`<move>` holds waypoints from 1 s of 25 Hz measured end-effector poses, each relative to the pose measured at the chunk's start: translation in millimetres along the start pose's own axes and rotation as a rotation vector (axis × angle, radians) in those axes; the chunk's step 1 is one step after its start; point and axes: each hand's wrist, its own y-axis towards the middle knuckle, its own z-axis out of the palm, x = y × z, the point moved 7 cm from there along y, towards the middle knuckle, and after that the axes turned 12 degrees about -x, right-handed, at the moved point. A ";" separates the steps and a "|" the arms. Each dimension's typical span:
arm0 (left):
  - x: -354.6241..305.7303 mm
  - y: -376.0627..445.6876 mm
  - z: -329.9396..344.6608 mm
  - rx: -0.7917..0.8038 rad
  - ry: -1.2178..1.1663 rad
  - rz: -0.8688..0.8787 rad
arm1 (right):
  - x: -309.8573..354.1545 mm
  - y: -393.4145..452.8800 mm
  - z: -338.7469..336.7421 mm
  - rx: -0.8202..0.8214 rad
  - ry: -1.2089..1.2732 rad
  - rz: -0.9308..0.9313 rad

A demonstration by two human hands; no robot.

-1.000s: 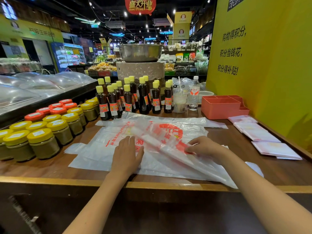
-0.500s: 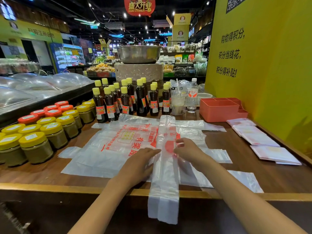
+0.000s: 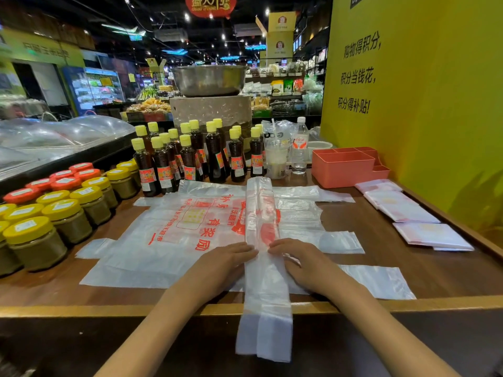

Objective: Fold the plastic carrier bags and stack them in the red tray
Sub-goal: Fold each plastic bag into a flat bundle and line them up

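Observation:
A clear plastic carrier bag with red print, folded into a long narrow strip [image 3: 262,213], lies front to back on the wooden counter, its near end hanging over the front edge. It rests on more flat carrier bags [image 3: 174,235] spread beneath. My left hand [image 3: 220,263] and my right hand [image 3: 304,263] lie flat on either side of the strip, fingertips touching its edges. The red tray [image 3: 345,170] stands at the back right, apart from both hands. Its inside is hidden from here.
Yellow-capped dark bottles [image 3: 187,156] line the back. Jars with yellow and red lids [image 3: 54,210] crowd the left side. A drink cup and a water bottle [image 3: 299,148] stand beside the tray. Folded white bags [image 3: 408,210] lie along the yellow wall at right.
The strip was swung from a diagonal to straight front-to-back. Both hands then slid toward me along it and now press at its sides nearer the counter edge.

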 end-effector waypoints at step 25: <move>13.2 -5.2 0.4 -0.228 -0.364 -0.516 | 10.6 -6.8 -16.3 -0.104 0.242 0.215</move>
